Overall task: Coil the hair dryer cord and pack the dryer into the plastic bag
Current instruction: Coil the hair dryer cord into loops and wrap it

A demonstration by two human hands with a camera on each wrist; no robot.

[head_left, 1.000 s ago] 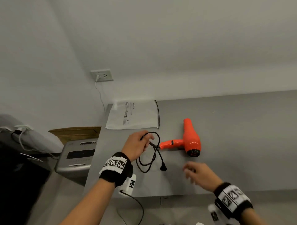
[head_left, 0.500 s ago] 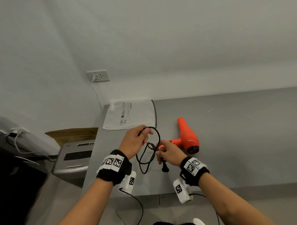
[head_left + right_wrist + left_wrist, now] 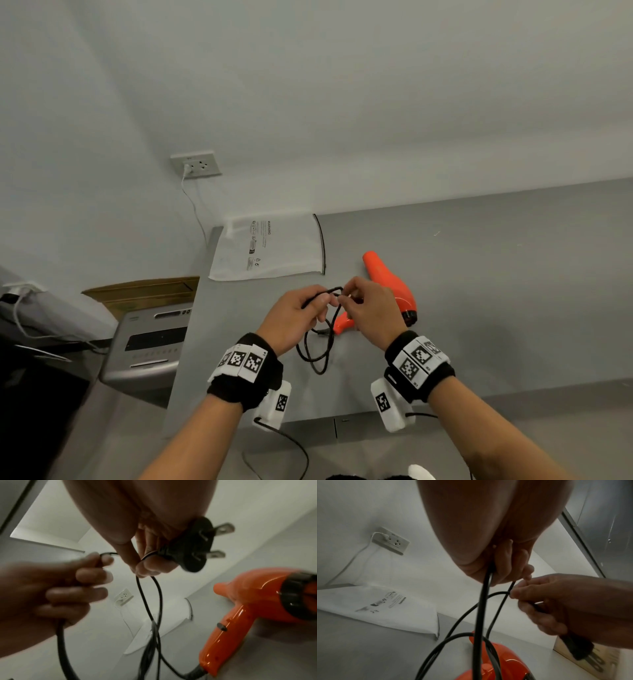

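**Black cord now in both hands**

Black cord [image 3: 320, 346] loops hang from the left hand [image 3: 291, 317], which grips them. The right hand [image 3: 370, 308] has come over and now pinches the plug [image 3: 190, 545] end. Coiling looks almost done. The orange dryer [image 3: 390, 287] lies mid-counter; the plastic bag [image 3: 270, 248] waits at the back left corner.

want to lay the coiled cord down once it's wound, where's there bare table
Bare grey table runs right of the orange hair dryer to the far wall, and along the near edge. Crowded: the white plastic bag fills the left corner, with both hands winding the black cord just left of the dryer.
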